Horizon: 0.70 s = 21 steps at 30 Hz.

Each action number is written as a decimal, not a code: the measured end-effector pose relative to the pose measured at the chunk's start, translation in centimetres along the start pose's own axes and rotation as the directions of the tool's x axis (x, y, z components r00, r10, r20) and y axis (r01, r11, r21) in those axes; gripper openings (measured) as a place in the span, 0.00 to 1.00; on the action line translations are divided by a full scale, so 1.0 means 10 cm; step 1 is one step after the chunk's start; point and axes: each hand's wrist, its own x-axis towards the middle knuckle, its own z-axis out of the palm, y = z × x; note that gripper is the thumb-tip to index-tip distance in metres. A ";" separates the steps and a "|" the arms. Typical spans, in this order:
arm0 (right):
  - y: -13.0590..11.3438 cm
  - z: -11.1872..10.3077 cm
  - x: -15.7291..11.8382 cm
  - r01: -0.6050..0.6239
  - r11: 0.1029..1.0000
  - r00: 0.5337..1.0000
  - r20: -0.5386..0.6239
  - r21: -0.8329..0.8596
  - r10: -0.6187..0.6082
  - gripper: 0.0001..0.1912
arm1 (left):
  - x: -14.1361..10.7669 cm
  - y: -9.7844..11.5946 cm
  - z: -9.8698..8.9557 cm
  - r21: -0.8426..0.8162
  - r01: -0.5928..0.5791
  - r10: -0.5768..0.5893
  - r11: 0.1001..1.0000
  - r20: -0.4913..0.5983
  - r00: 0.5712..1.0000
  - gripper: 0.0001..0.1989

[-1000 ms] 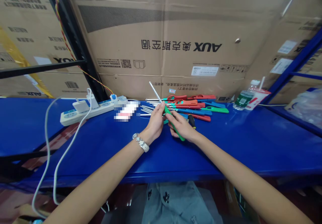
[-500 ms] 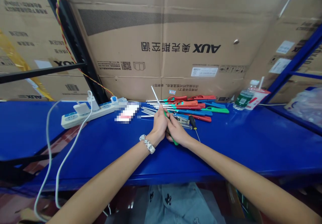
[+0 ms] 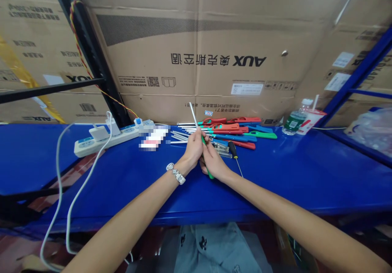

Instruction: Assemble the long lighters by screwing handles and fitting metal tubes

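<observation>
Both of my hands hold one long lighter with a green handle and a thin metal tube that points up and away. My left hand grips it where the tube meets the handle, a watch on its wrist. My right hand is closed around the green handle just below. Behind the hands lies a pile of similar lighters with red, blue and green handles, with several loose metal tubes to its left. A small black-handled screwdriver lies right of my right hand.
The blue bench runs across the view. A white power strip with plugs and a white cable sits at the left. A bottle and a cup with a straw stand at the back right. Cardboard boxes form the back wall.
Both hands have drawn closer together on the lighter and shifted slightly left; the tube now points more steeply upward, and less of the green handle shows below my right hand.
</observation>
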 end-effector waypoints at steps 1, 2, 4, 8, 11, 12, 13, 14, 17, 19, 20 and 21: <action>0.00 0.00 0.00 0.004 1.000 1.000 0.002 -0.007 -0.004 0.31 | 0.00 -0.01 0.00 -0.015 -0.010 0.009 1.000 -0.027 1.000 0.20; 0.01 0.01 0.00 0.007 1.000 1.000 0.005 -0.012 -0.007 0.30 | -0.01 -0.02 0.01 -0.028 -0.017 0.016 0.999 -0.058 0.998 0.20; 0.02 0.01 0.00 0.017 1.000 1.000 0.006 -0.024 -0.017 0.29 | -0.02 -0.04 0.01 -0.036 -0.026 0.022 0.999 -0.107 0.994 0.20; 0.05 0.02 0.00 0.037 0.998 0.999 0.009 -0.046 -0.036 0.29 | -0.02 -0.05 0.01 0.003 -0.050 0.050 0.999 -0.124 0.991 0.21; 0.04 0.01 -0.01 0.021 0.999 1.000 0.012 -0.029 -0.021 0.31 | -0.01 -0.03 0.00 0.001 -0.038 0.038 0.999 -0.087 0.995 0.22; 0.03 0.01 -0.01 0.010 1.000 1.000 0.012 -0.018 -0.009 0.31 | 0.00 -0.03 0.00 0.000 -0.026 0.025 1.000 -0.070 0.997 0.22; 0.01 0.01 -0.01 -0.004 1.000 1.000 0.011 -0.001 0.004 0.32 | 0.01 -0.03 -0.02 0.001 -0.012 0.012 1.000 -0.050 0.999 0.22; -0.01 0.01 -0.02 -0.019 1.000 1.000 0.009 0.020 0.019 0.32 | 0.02 -0.02 -0.04 0.007 -0.001 0.001 1.000 -0.027 1.000 0.22; -0.11 0.01 -0.04 -0.053 0.995 0.999 0.003 0.085 0.053 0.29 | 0.07 -0.01 -0.12 0.043 0.019 -0.021 0.999 0.052 0.998 0.24; -0.17 0.01 -0.06 -0.063 0.992 0.998 0.017 0.108 0.062 0.27 | 0.09 0.01 -0.18 0.071 0.028 -0.034 0.997 0.091 0.995 0.24; -0.19 0.00 -0.07 -0.062 0.992 0.998 0.029 0.113 0.059 0.26 | 0.10 0.02 -0.20 0.081 0.035 -0.043 0.996 0.105 0.994 0.24; -0.20 0.00 -0.08 -0.058 0.992 0.998 0.040 0.115 0.053 0.25 | 0.10 0.04 -0.22 0.085 0.042 -0.051 0.996 0.113 0.992 0.24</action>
